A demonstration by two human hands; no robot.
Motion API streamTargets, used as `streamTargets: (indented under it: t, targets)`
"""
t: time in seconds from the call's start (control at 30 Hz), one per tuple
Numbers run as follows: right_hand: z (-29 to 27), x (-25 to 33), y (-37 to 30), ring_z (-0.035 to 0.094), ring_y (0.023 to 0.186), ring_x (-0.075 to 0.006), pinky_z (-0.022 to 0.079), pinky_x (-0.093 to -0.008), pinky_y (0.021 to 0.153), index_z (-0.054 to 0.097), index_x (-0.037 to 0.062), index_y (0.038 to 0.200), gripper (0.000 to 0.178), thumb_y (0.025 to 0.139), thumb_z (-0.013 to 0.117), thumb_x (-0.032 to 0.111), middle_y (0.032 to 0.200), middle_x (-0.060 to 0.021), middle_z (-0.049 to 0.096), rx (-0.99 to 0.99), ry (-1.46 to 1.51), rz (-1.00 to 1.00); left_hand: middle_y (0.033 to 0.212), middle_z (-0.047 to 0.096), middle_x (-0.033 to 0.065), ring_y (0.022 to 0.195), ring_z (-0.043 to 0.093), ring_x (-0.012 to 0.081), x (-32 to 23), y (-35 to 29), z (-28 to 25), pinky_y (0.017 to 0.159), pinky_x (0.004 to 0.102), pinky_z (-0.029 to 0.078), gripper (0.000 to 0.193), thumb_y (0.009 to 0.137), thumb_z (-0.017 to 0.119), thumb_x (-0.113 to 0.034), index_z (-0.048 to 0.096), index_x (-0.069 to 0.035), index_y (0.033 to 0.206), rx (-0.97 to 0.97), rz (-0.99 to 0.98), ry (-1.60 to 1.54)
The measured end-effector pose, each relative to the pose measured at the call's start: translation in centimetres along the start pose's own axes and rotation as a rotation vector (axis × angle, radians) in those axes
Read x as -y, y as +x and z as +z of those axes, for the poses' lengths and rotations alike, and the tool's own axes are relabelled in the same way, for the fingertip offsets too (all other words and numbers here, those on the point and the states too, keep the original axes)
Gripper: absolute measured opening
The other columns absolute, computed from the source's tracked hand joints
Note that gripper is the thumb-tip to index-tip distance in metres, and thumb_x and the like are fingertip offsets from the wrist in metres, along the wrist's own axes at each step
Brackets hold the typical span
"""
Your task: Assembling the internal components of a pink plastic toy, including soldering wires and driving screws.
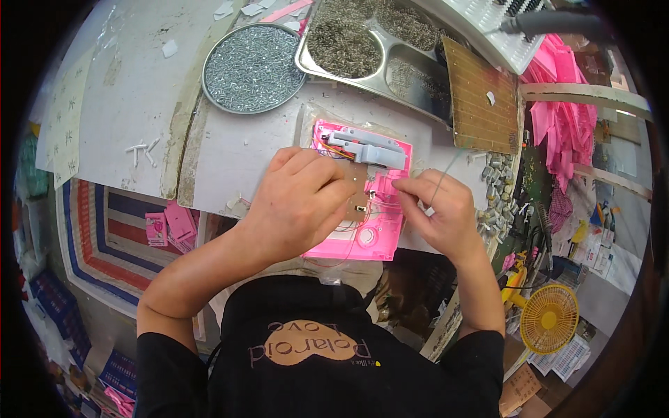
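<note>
A pink plastic housing (385, 240) lies open on the worktable in front of me. Inside it are a grey moulded mechanism (380, 153), a brown circuit board (357, 187) and thin red wires (343, 259). My left hand (300, 202) rests over the left side of the board, fingers curled closed; whatever they hold is hidden. At the housing's right edge, my right hand (442, 212) is closed in a pinch. A thin greenish wire (442, 182) runs up from its fingers. Under the housing is a clear plastic bag (317, 115).
A round tray (208, 80) of small metal pins stands behind, beside a compartmented steel tray (385, 66) of tiny springs. A brown board (482, 104) leans at right. Small metal parts (496, 181) line the table's right edge. A yellow fan (549, 318) stands lower right.
</note>
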State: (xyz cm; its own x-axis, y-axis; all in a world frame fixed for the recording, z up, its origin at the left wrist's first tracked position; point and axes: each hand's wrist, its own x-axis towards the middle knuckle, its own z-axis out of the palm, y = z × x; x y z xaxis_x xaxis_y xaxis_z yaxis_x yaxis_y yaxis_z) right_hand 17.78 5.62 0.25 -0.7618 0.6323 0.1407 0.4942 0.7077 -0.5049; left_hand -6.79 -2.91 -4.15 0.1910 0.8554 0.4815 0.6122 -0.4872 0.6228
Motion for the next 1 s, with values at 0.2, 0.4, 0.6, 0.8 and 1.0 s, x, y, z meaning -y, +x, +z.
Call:
streamTargets:
  t: [0.2,0.4,0.6,0.8,1.0]
  targets:
    - [1.0,1.8,0.1,0.068,0.073,-0.0267,0.054,-0.0392,0.061,0.075,0.0099,0.104,0.027,0.077,0.078,0.009,0.079,-0.0062,0.067,0.035,0.024,0.036,0.096,0.063,0.0054,0.09,0.063,0.0263,0.0,1.3,0.5,0.086,0.0422,0.046,0.026,0.072,0.073,-0.004,0.071,-0.009,0.098,0.082,0.039,0.033]
    - [1.3,0.0,1.6,0.069,0.073,-0.0261,0.054,-0.0388,0.061,0.073,0.0101,0.095,0.017,0.079,0.079,0.014,0.081,-0.0058,0.069,0.119,-0.029,-0.145,0.092,0.063,0.0039,0.088,0.062,0.0253,-0.4,0.1,0.8,0.085,0.0414,0.045,0.022,0.073,0.074,-0.005,0.07,-0.009,0.094,0.05,0.007,0.036]
    - [0.3,1.2,-0.4,0.067,0.07,-0.0255,0.053,-0.0382,0.058,0.069,0.0094,0.089,0.014,0.08,0.078,0.015,0.077,-0.0048,0.065,0.067,-0.044,-0.178,0.087,0.062,0.0045,0.079,0.06,0.0258,-2.1,-0.7,-0.1,0.078,0.0406,0.043,0.024,0.069,0.075,0.0,0.069,-0.008,0.091,0.064,-0.014,-0.03]
    - [1.2,1.1,-0.7,0.067,0.069,-0.0245,0.053,-0.0382,0.058,0.071,0.0106,0.094,0.012,0.085,0.076,0.017,0.078,-0.0039,0.065,-0.022,0.087,0.035,0.089,0.06,0.0033,0.084,0.06,0.0232,-3.6,-2.5,0.2,0.087,0.0409,0.046,0.019,0.075,0.08,-0.013,0.067,-0.01,0.088,0.165,-0.028,-0.035]
    - [1.6,0.4,0.4,0.066,0.07,-0.023,0.053,-0.0371,0.059,0.072,0.0112,0.096,0.014,0.082,0.075,0.015,0.08,-0.0032,0.063,0.04,-0.082,-0.111,0.09,0.06,0.0035,0.084,0.06,0.023,-3.1,-3.1,0.8,0.089,0.0412,0.045,0.017,0.078,0.079,-0.016,0.068,-0.011,0.089,0.148,-0.008,-0.021]
